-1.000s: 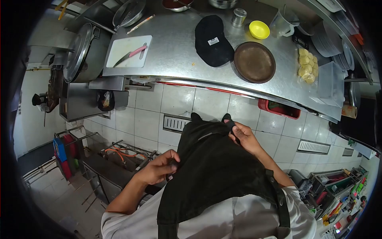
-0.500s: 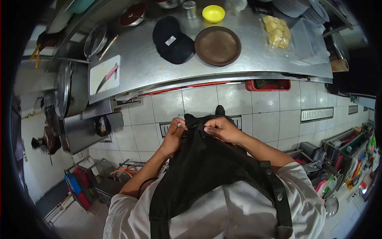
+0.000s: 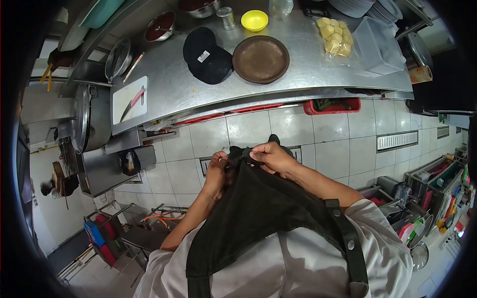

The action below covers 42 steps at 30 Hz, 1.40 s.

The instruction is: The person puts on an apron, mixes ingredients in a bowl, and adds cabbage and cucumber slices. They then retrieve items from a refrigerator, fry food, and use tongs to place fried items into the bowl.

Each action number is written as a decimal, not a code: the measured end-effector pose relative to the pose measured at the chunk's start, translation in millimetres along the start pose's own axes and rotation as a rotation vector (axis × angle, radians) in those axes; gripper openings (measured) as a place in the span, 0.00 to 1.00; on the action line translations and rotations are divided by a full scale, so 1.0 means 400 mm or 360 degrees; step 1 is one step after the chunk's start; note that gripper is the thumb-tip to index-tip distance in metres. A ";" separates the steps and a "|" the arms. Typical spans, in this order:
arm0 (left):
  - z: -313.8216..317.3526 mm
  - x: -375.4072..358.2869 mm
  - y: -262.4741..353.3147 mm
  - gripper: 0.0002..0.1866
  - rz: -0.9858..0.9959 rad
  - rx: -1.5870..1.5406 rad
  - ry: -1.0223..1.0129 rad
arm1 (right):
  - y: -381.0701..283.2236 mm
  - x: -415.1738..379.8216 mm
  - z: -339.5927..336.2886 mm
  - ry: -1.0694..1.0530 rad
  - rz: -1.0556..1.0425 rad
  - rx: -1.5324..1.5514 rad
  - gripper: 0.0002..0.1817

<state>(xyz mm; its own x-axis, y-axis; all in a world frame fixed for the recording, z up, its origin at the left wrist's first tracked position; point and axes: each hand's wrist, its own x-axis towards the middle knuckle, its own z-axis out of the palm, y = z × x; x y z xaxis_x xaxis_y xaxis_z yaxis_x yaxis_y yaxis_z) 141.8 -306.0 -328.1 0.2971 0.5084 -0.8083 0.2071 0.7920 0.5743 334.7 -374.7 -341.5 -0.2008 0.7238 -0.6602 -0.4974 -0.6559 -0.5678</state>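
Left hand: the left hand (image 3: 216, 168), at the middle of the frame, has its fingers bent in close at the waist of the apron (image 3: 278, 198); whether they close on the cloth I cannot tell.
Right hand: the right hand (image 3: 272, 158), just beside it to the right, pinches a dark strap (image 3: 244, 157) between thumb and fingers.
Apron: dark, over a light shirt (image 3: 248, 270), spreading from the middle of the frame to the lower edge; a shoulder band with round metal studs runs down its right side.
Table: the metal table (image 3: 303, 74) crosses the upper part of the frame.
Cap: the black cap (image 3: 206, 57), upper middle, lies against or just beside the left rim of the brown plate (image 3: 261, 59).
Bowl: the yellow bowl (image 3: 254, 21) is above the plate, with the tin (image 3: 226, 17) to its left.
Board: the white board (image 3: 119, 96), upper left, bears a knife (image 3: 135, 102) with a pink handle.
Dough: pale balls in a clear bag (image 3: 337, 38), upper right, near the clear bin (image 3: 380, 49).
Crate: the red crate (image 3: 334, 111), right of centre, sits below the table's front edge with green items in it.
Pot: the large pot (image 3: 101, 119) stands left of the board.
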 end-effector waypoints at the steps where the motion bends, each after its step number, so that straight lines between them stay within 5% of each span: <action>1: 0.004 -0.006 -0.001 0.03 0.0000 -0.0101 0.0030 | 0.000 0.001 0.000 -0.0005 0.0008 -0.0007 0.10; 13: -0.002 -0.022 -0.111 0.04 0.0546 0.0369 -0.0029 | 0.009 0.010 -0.011 -0.0409 0.0274 -0.0419 0.10; 17: 0.010 -0.048 -0.130 0.04 0.0680 0.0544 0.0019 | 0.017 -0.001 0.015 -0.0327 0.0059 -0.0662 0.10; 19: 0.007 -0.049 -0.137 0.04 0.0644 0.0657 0.0040 | 0.054 0.019 -0.001 -0.0432 -0.0198 -0.0811 0.11; 25: -0.009 -0.009 -0.162 0.05 0.0533 0.0366 0.0141 | 0.035 -0.008 0.026 -0.0385 -0.0246 -0.0947 0.12; 28: 0.010 -0.029 -0.077 0.06 -0.0116 -0.0114 0.0290 | -0.023 -0.040 0.007 -0.0357 0.0121 -0.0444 0.09; 33: 0.019 0.017 -0.097 0.06 -0.0050 -0.0034 0.0101 | -0.083 -0.031 -0.032 0.0018 0.0046 0.0046 0.11; 37: 0.035 0.041 -0.093 0.06 0.0561 0.0272 -0.0327 | -0.074 -0.012 0.030 -0.0304 0.0100 -0.0505 0.11; 40: 0.017 0.053 -0.076 0.06 -0.0111 -0.0153 0.0106 | -0.058 0.016 0.017 -0.0349 0.0118 -0.0417 0.11; 42: 0.014 0.040 -0.052 0.06 -0.0069 -0.0245 0.0157 | -0.055 0.015 0.011 -0.0345 0.0168 -0.0401 0.11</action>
<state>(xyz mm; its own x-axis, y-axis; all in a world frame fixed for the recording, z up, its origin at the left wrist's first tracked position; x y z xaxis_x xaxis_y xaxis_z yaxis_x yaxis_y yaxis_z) 147.3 -316.2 -352.5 0.1968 0.4975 -0.8449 0.0705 0.8523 0.5183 340.6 -355.0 -330.9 -0.4278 0.6603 -0.6172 -0.2458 -0.7422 -0.6235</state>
